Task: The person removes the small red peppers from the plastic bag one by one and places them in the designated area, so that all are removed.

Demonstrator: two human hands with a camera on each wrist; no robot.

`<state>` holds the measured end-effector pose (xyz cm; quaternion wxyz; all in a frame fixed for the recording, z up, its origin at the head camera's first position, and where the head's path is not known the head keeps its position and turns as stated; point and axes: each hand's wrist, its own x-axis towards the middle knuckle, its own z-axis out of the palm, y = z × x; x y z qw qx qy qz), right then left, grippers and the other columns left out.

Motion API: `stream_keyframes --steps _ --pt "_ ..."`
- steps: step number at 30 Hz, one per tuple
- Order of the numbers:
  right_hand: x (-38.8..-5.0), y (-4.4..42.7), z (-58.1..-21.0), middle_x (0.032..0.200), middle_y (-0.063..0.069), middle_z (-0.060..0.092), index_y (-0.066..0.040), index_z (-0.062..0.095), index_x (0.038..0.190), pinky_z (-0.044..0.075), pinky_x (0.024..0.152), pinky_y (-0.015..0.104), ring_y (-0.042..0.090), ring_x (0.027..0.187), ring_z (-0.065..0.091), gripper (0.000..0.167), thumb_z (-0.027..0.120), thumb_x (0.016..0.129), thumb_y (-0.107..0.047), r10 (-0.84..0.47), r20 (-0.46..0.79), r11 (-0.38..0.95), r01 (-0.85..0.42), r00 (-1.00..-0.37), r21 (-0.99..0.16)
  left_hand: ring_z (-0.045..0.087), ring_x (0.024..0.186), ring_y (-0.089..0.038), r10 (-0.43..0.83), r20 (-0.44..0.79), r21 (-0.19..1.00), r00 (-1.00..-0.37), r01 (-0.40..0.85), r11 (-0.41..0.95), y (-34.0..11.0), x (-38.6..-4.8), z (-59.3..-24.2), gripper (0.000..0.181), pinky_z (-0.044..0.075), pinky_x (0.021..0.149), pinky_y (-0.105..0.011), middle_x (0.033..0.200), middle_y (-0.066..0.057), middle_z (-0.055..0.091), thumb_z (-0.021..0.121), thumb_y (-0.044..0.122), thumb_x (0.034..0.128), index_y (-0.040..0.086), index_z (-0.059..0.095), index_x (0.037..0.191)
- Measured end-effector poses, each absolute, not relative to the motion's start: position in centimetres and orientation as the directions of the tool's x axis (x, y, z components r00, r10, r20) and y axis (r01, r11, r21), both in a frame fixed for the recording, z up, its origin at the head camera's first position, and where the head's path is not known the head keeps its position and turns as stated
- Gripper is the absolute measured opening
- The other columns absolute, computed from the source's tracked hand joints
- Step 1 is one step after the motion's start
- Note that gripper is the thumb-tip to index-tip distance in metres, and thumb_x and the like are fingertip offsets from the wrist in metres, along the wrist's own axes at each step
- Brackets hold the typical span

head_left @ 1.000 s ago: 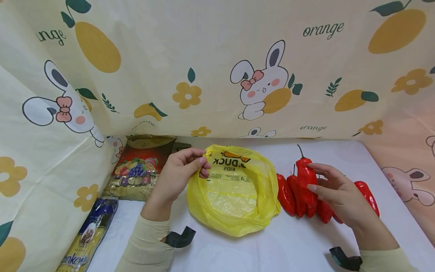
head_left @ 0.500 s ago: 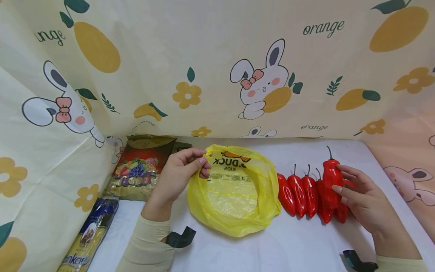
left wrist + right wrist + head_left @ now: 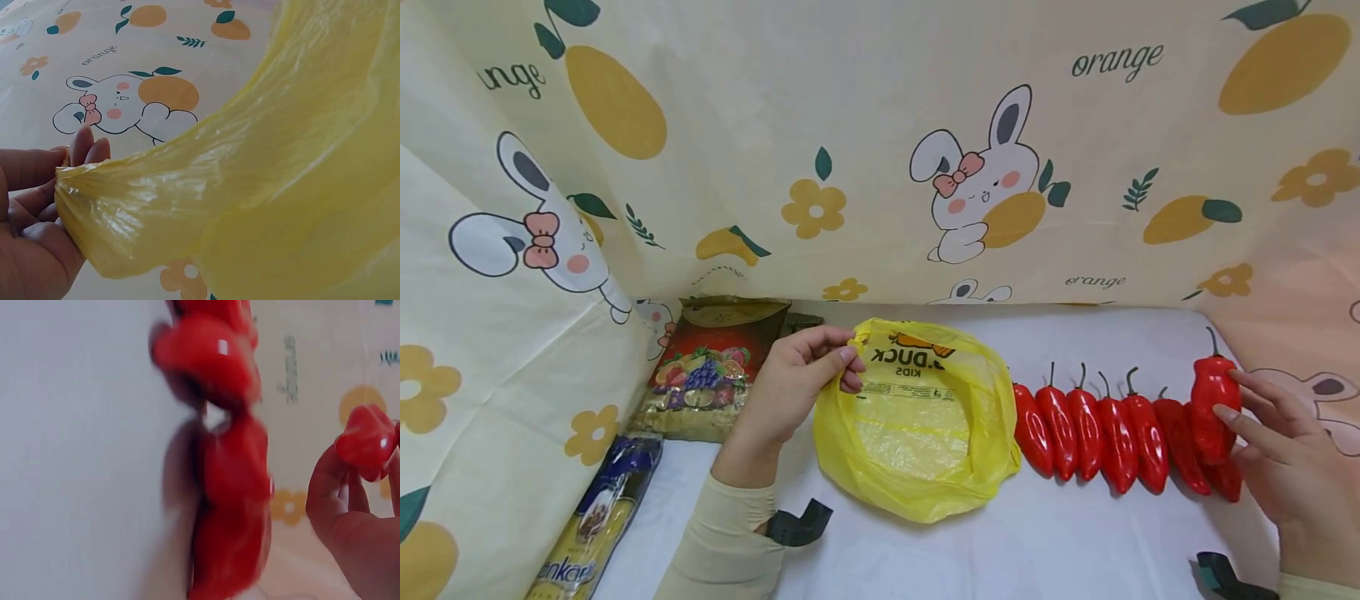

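My left hand (image 3: 801, 383) pinches the upper left rim of a yellow plastic bag (image 3: 910, 492), whose mouth is spread wide. In the left wrist view the bag's film (image 3: 156, 212) gathers in folds between thumb and fingers. At the far right, my right hand (image 3: 1281, 442) holds a glossy red pepper (image 3: 1213, 408) upright by its sides, stem up, raised over the end of a row of red peppers (image 3: 1118, 446). The right wrist view shows the gripped pepper (image 3: 367, 440) between thumb and fingertips, apart from the blurred row. The held pepper partly hides those behind it.
On the left lie a red and gold packet (image 3: 711, 375) with fruit pictures and a blue and yellow pack (image 3: 591, 525). A patterned cloth (image 3: 865, 150) rises behind and along the sides. A white surface (image 3: 985, 558) lies beneath everything.
My right hand has carried the red pepper rightwards above the row, from beside the bag to the far right end, uncovering the peppers below. The left hand and the bag have stayed put.
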<state>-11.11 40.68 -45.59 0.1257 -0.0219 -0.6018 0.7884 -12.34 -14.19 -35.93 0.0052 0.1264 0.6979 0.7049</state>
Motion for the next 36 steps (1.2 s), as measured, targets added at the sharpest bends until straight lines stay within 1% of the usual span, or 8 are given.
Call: stream_keyframes --steps 8,15,17,21,24,27,32,36 --pt "-10.5 43.5 -46.8 0.145 -0.012 0.057 -0.019 0.055 0.161 0.060 0.072 0.017 0.003 0.123 0.051 0.060 0.064 0.106 0.003 0.349 0.095 -0.184 -0.168 -0.932 -0.969 0.073 0.079 -0.022 0.184 0.171 0.985 -0.968 0.168 -0.032 -14.1 -12.3 -35.9 0.018 0.066 0.078 -0.032 0.098 -0.022 0.071 0.059 -0.007 0.1092 -0.017 0.064 0.124" --pt "-10.4 45.7 -48.1 0.137 -0.019 0.052 -0.031 0.052 0.164 0.055 0.063 0.010 -0.006 0.110 0.048 0.062 0.067 0.108 -0.010 0.438 -0.028 -0.029 0.017 -0.898 -0.999 0.073 0.080 -0.022 0.183 0.164 0.987 -0.969 0.161 -0.027 -14.0 -12.2 -35.9 0.018 0.065 0.078 -0.032 0.099 -0.022 0.071 0.059 -0.007 0.1094 -0.015 0.065 0.125" --pt "-10.4 46.1 -48.3 0.145 -0.016 0.051 -0.034 0.048 0.166 0.053 0.064 0.008 -0.007 0.111 0.046 0.063 0.065 0.109 -0.013 0.457 -0.061 0.069 0.104 -0.887 -0.992 0.073 0.080 -0.022 0.183 0.164 0.987 -0.969 0.162 -0.026 -14.0 -12.2 -35.9 0.019 0.065 0.078 -0.032 0.099 -0.023 0.071 0.058 -0.007 0.1095 -0.015 0.065 0.125" --pt "-10.8 46.7 -48.9 0.170 0.008 0.036 -0.035 0.037 0.171 0.051 0.062 0.006 0.003 0.115 0.043 0.066 0.061 0.112 -0.020 0.481 -0.114 0.312 0.291 -0.869 -0.904 0.073 0.080 -0.022 0.187 0.169 0.986 -0.968 0.166 -0.028 -14.0 -12.2 -35.9 0.020 0.065 0.077 -0.031 0.099 -0.023 0.071 0.058 -0.007 0.1093 -0.016 0.064 0.126" --pt "-11.1 46.7 -49.1 0.174 0.026 0.023 -0.031 0.032 0.173 0.056 0.072 0.012 0.029 0.134 0.045 0.066 0.060 0.113 -0.022 0.486 -0.137 0.426 0.370 -0.863 -0.826 0.073 0.080 -0.022 0.189 0.174 0.985 -0.966 0.172 -0.027 -14.0 -12.2 -35.9 0.020 0.065 0.077 -0.031 0.099 -0.022 0.071 0.058 -0.007 0.1093 -0.017 0.063 0.126" --pt "-11.2 46.6 -49.2 0.171 0.032 0.023 -0.028 0.035 0.173 0.056 0.072 0.013 0.049 0.142 0.037 0.065 0.060 0.113 -0.021 0.478 -0.152 0.445 0.388 -0.865 -0.807 0.073 0.079 -0.022 0.192 0.179 0.984 -0.965 0.177 -0.029 -14.0 -12.2 -35.9 0.019 0.065 0.077 -0.031 0.099 -0.022 0.071 0.058 -0.007 0.1092 -0.017 0.063 0.125" --pt "-11.2 46.4 -49.3 0.168 0.033 0.026 -0.026 0.039 0.171 0.053 0.062 0.010 0.026 0.116 0.048 0.060 0.058 0.114 -0.021 0.484 -0.160 0.441 0.398 -0.860 -0.805 0.073 0.080 -0.022 0.194 0.181 0.983 -0.964 0.179 -0.028 -13.9 -12.2 -35.9 0.019 0.065 0.077 -0.031 0.099 -0.023 0.071 0.058 -0.007 0.1093 -0.016 0.064 0.124" --pt "-11.4 46.5 -49.5 0.171 0.031 0.026 -0.021 0.036 0.172 0.053 0.063 0.009 0.033 0.123 0.049 0.059 0.053 0.115 -0.023 0.479 -0.157 0.461 0.399 -0.864 -0.793 0.073 0.079 -0.022 0.192 0.177 0.984 -0.965 0.176 -0.025 -13.9 -12.2 -35.9 0.019 0.065 0.077 -0.031 0.099 -0.023 0.071 0.058 -0.007 0.1092 -0.016 0.064 0.125"
